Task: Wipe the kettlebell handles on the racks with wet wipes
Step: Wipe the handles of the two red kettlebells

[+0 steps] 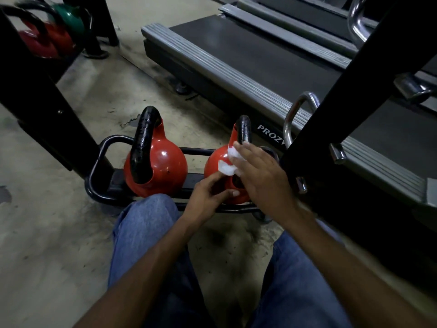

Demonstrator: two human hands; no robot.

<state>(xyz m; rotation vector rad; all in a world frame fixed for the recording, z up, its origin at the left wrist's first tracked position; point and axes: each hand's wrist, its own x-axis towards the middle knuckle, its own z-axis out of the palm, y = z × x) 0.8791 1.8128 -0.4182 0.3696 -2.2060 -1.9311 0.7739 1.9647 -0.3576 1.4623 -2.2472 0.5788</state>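
Concrete gym floor [47, 221], low rack [94, 162]: right hand [262, 176] presses wipe [227, 168] flat-fingered on right kettlebell [212, 163]; left hand [210, 197] touches wipe edge, grip unclear.
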